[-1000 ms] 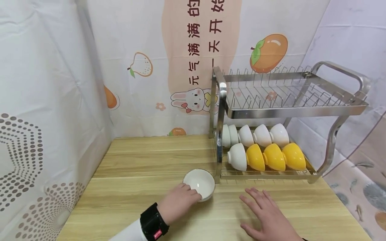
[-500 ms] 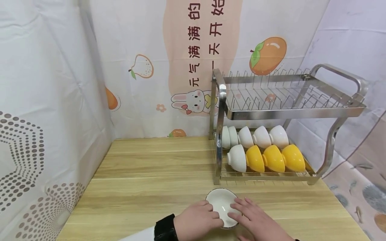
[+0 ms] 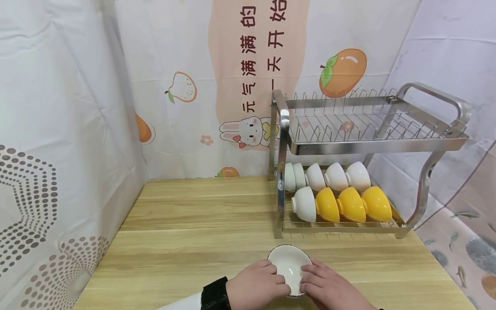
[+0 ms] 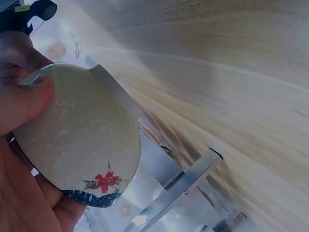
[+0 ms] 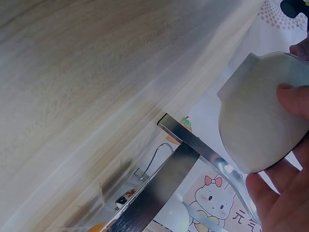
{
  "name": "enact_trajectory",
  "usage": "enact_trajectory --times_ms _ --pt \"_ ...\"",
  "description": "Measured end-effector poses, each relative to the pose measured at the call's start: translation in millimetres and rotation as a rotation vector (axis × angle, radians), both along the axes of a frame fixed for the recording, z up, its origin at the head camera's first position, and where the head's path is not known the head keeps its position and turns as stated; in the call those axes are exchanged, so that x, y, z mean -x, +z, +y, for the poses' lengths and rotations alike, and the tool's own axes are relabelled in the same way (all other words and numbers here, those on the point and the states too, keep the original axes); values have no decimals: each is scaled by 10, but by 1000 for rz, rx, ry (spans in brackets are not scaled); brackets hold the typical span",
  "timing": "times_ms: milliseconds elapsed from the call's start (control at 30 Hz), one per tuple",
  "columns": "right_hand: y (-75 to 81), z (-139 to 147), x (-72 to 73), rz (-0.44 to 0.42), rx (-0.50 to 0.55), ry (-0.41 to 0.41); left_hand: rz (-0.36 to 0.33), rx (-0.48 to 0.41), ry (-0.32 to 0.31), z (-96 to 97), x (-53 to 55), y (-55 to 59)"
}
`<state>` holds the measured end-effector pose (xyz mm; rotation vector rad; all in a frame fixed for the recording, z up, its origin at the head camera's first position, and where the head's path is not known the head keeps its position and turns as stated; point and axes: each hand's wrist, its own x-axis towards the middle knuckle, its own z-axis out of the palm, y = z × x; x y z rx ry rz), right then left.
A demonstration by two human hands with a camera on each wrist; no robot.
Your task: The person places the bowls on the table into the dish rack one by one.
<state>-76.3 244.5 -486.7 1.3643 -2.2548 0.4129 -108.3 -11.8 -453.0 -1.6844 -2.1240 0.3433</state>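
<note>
Between my hands is a small white bowl (image 3: 289, 263) with a dark rim, its opening turned up toward the head camera. My left hand (image 3: 257, 285) grips its left side, fingers over the rim. On the opposite side my right hand (image 3: 329, 286) holds it too, fingertips inside the rim. In the left wrist view a red flower and a dark blue band show near the rim of the bowl (image 4: 87, 130), and the left thumb presses its outer wall. The right wrist view shows the right thumb against the plain outside of the bowl (image 5: 260, 111).
A two-tier metal dish rack (image 3: 372, 146) stands on the wooden table (image 3: 186, 232) at the right. Its lower tier holds white bowls (image 3: 304, 203) and yellow bowls (image 3: 351, 203) on their sides. Printed curtains (image 3: 174, 129) close off the back and sides.
My left hand has brought the bowl rightward and nearer to me. My right hand has moved left, from beside the bowl to a hold on its right side.
</note>
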Motion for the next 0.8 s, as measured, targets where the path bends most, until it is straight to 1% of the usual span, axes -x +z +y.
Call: enact_trajectory --times_ms 100,267,367,467,533,600,667,700,767,800 --pt "1 -1 -7 -16 -2 -23 -16 -5 -1 1 6 -6" --pt "9 2 -5 -6 5 -42 -77 -26 6 1 17 2" --pt "28 11 7 -11 5 -50 -114 -37 24 -8 23 17" --pt "46 22 8 -55 -1 -96 -142 -67 55 -21 40 32" --pt "57 24 -4 -106 8 -157 -162 -107 81 -35 63 41" --pt "62 17 -27 -142 52 -234 -160 -159 106 -50 92 41" --pt "66 4 -54 -175 114 -342 -154 -222 126 -69 118 39" --pt "73 -6 -68 -212 160 -402 -154 -243 140 -81 127 32" --pt "119 -26 -83 -345 264 -522 -151 -279 169 -106 134 17" --pt "153 -31 -81 -437 319 -578 -154 -292 179 -114 135 11"
